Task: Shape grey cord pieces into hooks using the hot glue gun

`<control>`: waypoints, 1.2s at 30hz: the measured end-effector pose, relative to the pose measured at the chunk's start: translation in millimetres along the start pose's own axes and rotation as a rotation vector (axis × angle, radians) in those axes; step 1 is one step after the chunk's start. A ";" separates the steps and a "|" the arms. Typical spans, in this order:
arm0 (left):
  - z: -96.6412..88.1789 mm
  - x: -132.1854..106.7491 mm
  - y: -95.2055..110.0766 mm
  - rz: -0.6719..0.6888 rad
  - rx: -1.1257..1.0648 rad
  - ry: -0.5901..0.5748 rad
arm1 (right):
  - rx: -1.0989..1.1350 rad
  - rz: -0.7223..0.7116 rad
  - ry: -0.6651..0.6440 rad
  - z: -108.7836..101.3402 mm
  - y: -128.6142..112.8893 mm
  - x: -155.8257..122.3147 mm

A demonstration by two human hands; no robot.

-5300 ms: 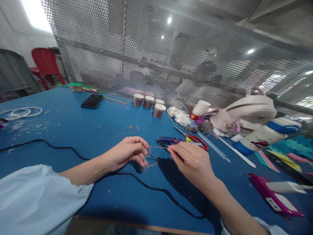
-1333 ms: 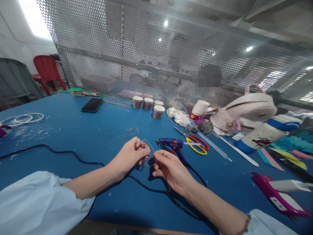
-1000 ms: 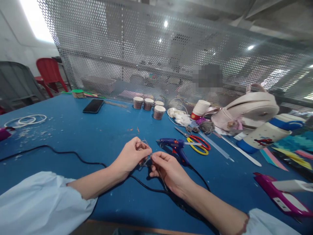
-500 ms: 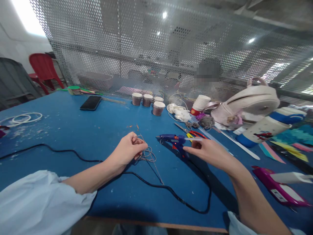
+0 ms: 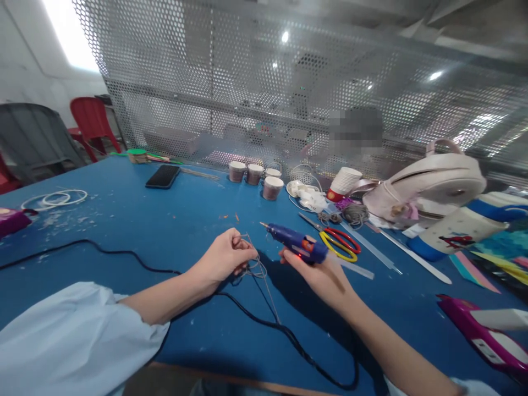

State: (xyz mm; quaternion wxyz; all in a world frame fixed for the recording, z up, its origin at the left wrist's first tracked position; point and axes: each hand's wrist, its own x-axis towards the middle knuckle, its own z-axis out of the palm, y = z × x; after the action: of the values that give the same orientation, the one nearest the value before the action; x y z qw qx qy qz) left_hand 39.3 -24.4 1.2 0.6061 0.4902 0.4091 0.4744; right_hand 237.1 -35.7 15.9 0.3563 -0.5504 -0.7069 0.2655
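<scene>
My left hand [image 5: 226,256] is pinched closed on a thin grey cord [image 5: 270,297], whose loops hang beside the fingers and whose strand trails down the table. A blue glue gun [image 5: 292,240] is gripped by its handle in my right hand [image 5: 319,278], lifted a little off the table. The gun's nozzle points left, above and to the right of the cord. From its back sticks a translucent glue stick [image 5: 355,267]. A black cable [image 5: 284,329] runs across the table under my wrists. Scissors [image 5: 338,243] with red and yellow handles lie just beyond my right hand.
Several wrapped paper cups [image 5: 273,188] stand at the back, near a stack of white cups [image 5: 345,181]. Grey yarn [image 5: 355,213], a pale backpack [image 5: 433,179] and a bottle [image 5: 457,231] fill the right side. A phone [image 5: 163,176] and white cord coil [image 5: 58,200] lie left.
My right hand has taken hold of the glue gun by its handle and raised it, uncovering the scissors' handles. My left hand keeps its pinch on the cord. The view has shifted slightly.
</scene>
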 end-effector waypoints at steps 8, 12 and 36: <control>0.3 2.2 -5.9 0.038 0.041 0.018 | -0.125 -0.094 0.003 12.0 -25.6 -21.8; 2.2 0.2 -1.7 0.042 0.022 0.004 | -0.163 -0.114 -0.035 13.4 -28.2 -23.1; 1.6 -0.4 -3.9 0.137 0.172 0.004 | -0.248 -0.216 -0.022 8.2 -33.2 -25.5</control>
State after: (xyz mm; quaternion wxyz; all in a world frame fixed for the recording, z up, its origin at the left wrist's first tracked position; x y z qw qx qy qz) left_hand 41.5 -25.4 -2.4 0.5273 0.5662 0.4151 0.4786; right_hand 214.6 -68.7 31.0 0.3044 -0.5079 -0.7931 0.1425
